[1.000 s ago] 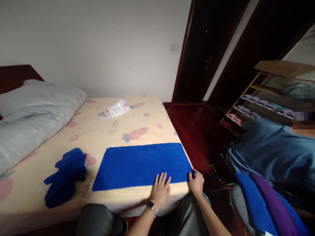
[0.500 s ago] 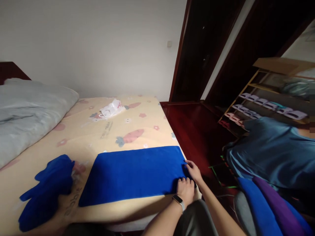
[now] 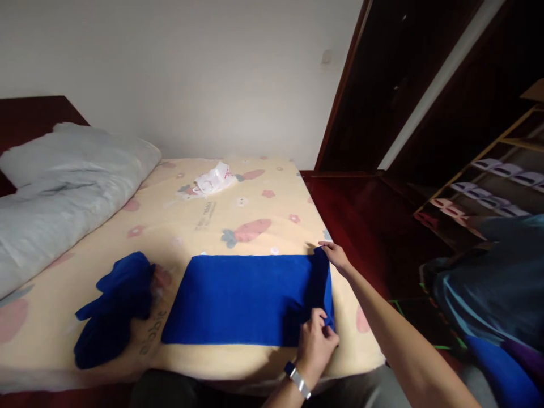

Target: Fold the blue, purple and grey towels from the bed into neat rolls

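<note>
A blue towel lies flat on the patterned mattress near its front edge. My left hand, with a watch on the wrist, pinches the towel's near right corner. My right hand pinches the far right corner. Between the two hands the towel's right edge is lifted off the mattress and curls inward. A second, crumpled blue towel lies to the left of the flat one, touched by neither hand.
A grey quilt is bundled at the left. A white plastic bag lies far back on the mattress. To the right are dark red floor, a shoe rack, and blue and purple cloths.
My right hand slid from the near corner up to the far right corner. My left hand closed on the near right corner. The towel's right edge has lifted.
</note>
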The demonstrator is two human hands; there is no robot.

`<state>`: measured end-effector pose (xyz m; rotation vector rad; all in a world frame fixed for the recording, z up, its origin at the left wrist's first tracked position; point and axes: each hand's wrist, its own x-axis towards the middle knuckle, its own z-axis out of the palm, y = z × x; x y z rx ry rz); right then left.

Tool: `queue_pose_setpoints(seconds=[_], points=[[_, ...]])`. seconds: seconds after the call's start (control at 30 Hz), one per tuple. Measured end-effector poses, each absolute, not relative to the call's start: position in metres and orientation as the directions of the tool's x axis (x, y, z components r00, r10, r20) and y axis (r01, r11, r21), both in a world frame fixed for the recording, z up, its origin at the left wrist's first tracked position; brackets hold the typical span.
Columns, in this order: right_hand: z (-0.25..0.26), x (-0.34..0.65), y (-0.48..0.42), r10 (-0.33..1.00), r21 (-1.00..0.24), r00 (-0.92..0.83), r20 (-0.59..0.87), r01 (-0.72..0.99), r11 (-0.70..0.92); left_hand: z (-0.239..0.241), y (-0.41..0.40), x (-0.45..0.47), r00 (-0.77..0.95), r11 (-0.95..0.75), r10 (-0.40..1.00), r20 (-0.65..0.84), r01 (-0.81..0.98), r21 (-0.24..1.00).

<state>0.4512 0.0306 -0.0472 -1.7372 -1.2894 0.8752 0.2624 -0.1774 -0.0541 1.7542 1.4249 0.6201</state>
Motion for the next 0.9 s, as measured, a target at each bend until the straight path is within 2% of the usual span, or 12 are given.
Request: queue_pose_setpoints(seconds=[0.2, 0.33, 0.4, 0.5, 0.63, 0.77, 0.9], points=[[-0.01, 0.305, 0.061, 0.997, -0.896, -0.061, -0.041, 0.443, -0.01, -0.061, -0.19, 0.123, -0.138, 0.139, 0.988, -0.065, 0.642, 0.754], [-0.005, 0.176, 0.079, 0.961, -0.852, -0.265, -0.072, 0.518, 0.079, -0.072, -0.192, 0.016, -0.457, 0.39, 0.872, -0.178, 0.427, 0.816], [-0.009, 0.119, 0.085, 0.941, -0.816, -0.325, -0.098, 0.567, 0.11, -0.075, -0.192, -0.032, -0.545, 0.476, 0.801, -0.248, 0.328, 0.816], [-0.02, 0.052, 0.089, 0.91, -0.759, -0.393, -0.131, 0.63, 0.163, -0.078, -0.191, -0.092, -0.617, 0.514, 0.765, -0.184, 0.413, 0.752], [-0.033, -0.002, 0.086, 0.864, -0.68, -0.486, -0.129, 0.678, 0.28, -0.085, -0.19, -0.133, -0.652, 0.537, 0.758, 0.02, 0.641, 0.548], [-0.042, -0.024, 0.084, 0.88, -0.577, -0.455, -0.133, 0.758, 0.305, -0.091, -0.19, -0.134, -0.601, 0.545, 0.794, 0.091, 0.77, 0.331], [-0.05, -0.03, 0.083, 0.894, -0.528, -0.43, -0.127, 0.792, 0.306, -0.093, -0.19, -0.124, -0.574, 0.529, 0.802, 0.167, 0.812, 0.248]])
